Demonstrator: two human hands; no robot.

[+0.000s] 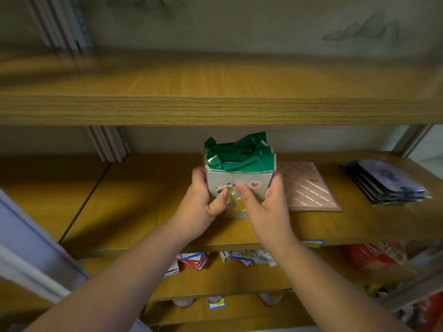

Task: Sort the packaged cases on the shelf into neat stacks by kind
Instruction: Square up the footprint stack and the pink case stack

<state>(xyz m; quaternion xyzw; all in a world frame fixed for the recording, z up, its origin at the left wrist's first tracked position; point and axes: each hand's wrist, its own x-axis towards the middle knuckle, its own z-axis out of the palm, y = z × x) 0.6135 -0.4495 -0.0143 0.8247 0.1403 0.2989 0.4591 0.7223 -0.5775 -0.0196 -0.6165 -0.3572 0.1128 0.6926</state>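
- Packaged cases with green card tops (241, 157) stand upright in a tight bundle on the middle shelf (148, 197), near its front edge and about midway along it.
- Both forearms reach up from the bottom of the view and converge on the bundle.
- The left hand (206, 200) grips the bundle's left side, thumb bent across the pale front face.
- The right hand (265, 202) grips the right side, its thumb also lying on the front face, close to the left thumb.
- Just beside the bundle on the right lies a flat pink stack with diagonal lines (309, 188), partly behind the right hand.
- Well apart, toward the right end, sits a dark stack of wrapped cases (386, 183), slightly fanned and close to the shelf's end.
- Left of the bundle the shelf surface is bare wood up to a seam between boards.
- The upper shelf (215, 109) overhangs close above the green tops.
- Small boxes (191, 259) and red packets (376, 255) on the lower shelves are blurred and cut off; their print is unreadable.
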